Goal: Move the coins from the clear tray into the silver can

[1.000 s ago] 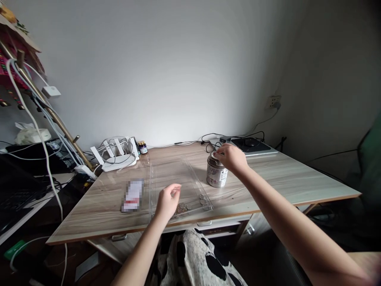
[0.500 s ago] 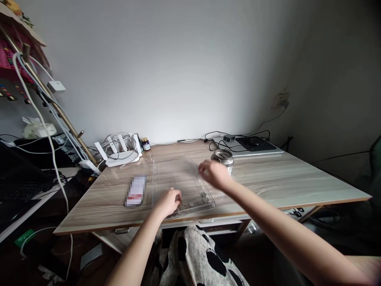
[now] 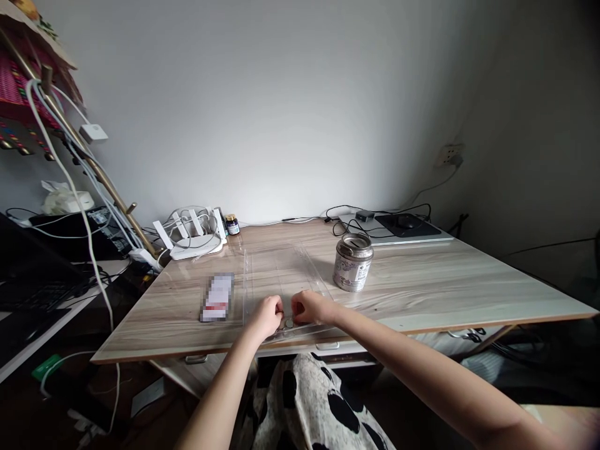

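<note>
Two hands meet at the near edge of the clear tray [image 3: 281, 269] | left hand [image 3: 266, 317] and right hand [image 3: 312, 307] curl over the coins [image 3: 287, 324], fingers bunched, actual pinch hidden | tin jar [image 3: 353, 262] stands apart, right | risk: a coin slipping off the bench [image 3: 445, 281] edge.

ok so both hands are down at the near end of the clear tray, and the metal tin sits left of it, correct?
Not quite. In the head view the left hand and right hand are at the near end of the clear tray, but the metal tin sits right of it.
</note>
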